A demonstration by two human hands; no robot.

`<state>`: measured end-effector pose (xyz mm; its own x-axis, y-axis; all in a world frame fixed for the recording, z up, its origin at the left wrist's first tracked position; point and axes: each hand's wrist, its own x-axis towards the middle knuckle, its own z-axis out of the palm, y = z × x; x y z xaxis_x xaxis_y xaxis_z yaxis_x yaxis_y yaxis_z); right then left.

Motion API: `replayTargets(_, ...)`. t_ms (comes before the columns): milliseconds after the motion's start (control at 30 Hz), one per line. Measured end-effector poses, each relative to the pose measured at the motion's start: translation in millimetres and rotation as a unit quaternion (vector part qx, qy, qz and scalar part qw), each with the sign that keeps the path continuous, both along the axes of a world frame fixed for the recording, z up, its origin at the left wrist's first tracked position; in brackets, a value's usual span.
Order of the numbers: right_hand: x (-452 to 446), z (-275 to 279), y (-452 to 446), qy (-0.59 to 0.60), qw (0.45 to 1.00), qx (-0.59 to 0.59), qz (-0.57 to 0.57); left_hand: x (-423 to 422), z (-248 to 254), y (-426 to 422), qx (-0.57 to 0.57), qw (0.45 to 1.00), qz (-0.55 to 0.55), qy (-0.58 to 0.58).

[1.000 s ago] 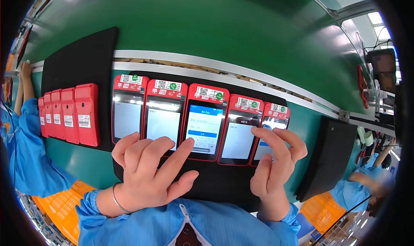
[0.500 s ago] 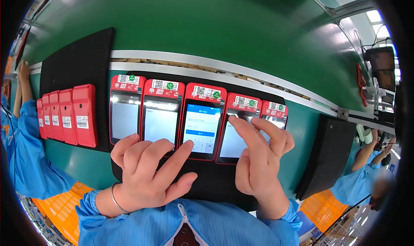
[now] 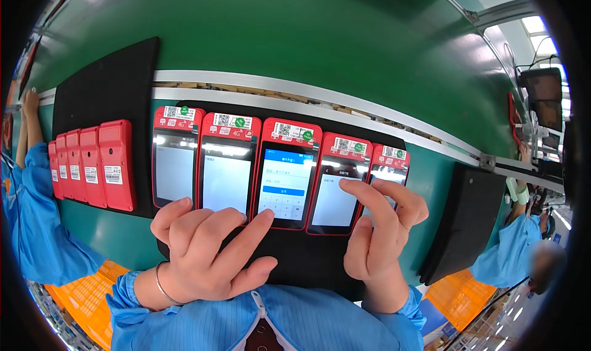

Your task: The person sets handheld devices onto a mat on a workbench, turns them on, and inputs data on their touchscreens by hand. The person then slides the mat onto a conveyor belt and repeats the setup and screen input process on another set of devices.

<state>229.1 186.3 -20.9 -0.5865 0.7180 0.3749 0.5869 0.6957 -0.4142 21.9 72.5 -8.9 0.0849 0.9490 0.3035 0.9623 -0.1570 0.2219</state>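
Observation:
Several red handheld payment terminals with lit screens lie side by side on a black mat (image 3: 308, 252). My left hand (image 3: 209, 246) is open and holds nothing, its index fingertip by the lower left of the middle terminal (image 3: 284, 172), whose screen shows a blue login page with a number keypad. Its other fingers hover at the lower ends of the two left terminals (image 3: 226, 172). Nothing is in my right hand (image 3: 381, 234), which is open with the index finger stretched over the upper screen of the terminal right of the middle (image 3: 332, 197). Behind that hand, the rightmost terminal (image 3: 391, 157) is partly hidden.
To the left, several red terminals (image 3: 116, 166) lie face down on another black mat (image 3: 104, 83). A dark foam slab (image 3: 465, 215) lies to the right. A metal rail (image 3: 246, 92) crosses the green table (image 3: 295, 37). People in blue sleeves are at both sides, near orange crates (image 3: 86, 298).
My right index finger has moved down and right on its terminal, whose screen now shows a header. My left index finger has dropped slightly, away from the keypad.

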Motion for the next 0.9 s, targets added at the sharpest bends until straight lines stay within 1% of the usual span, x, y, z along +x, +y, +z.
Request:
replayTargets(167, -8.6, 0.2, 2.2, -0.011, 1.000, -0.010, 0.018, 1.3, -1.5, 0.3, 0.002, 1.000, 0.001, -0.005)
replayTargets(233, -10.2, -1.5, 2.5, -0.032, 0.999, -0.005, 0.031, 1.3, -1.9, 0.2, 0.001, 1.000, 0.002, -0.006)
replayTargets(267, -8.6, -2.2, 2.6, -0.032, 0.999, -0.005, 0.032, 1.1, -2.1, 0.2, 0.002, 1.000, 0.001, -0.005)
replayTargets(333, -3.0, -2.8, 3.0, 0.026, 1.000, 0.012, 0.011, 0.7, -2.1, 0.1, 0.002, 1.000, 0.003, -0.006)
replayTargets(367, -1.5, -1.9, 2.9, 0.026, 1.000, 0.012, 0.013, 0.5, -1.7, 0.3, 0.005, 1.000, 0.001, -0.004)
replayTargets(433, 0.5, 0.7, 2.0, 0.001, 1.000, 0.005, -0.019, 0.3, -0.9, 0.1, 0.008, 1.000, -0.003, -0.002)
replayTargets(900, -3.7, -1.4, 1.9, -0.006, 1.000, 0.001, 0.008, 0.7, -0.9, -0.4, -0.002, 1.000, -0.006, -0.003)
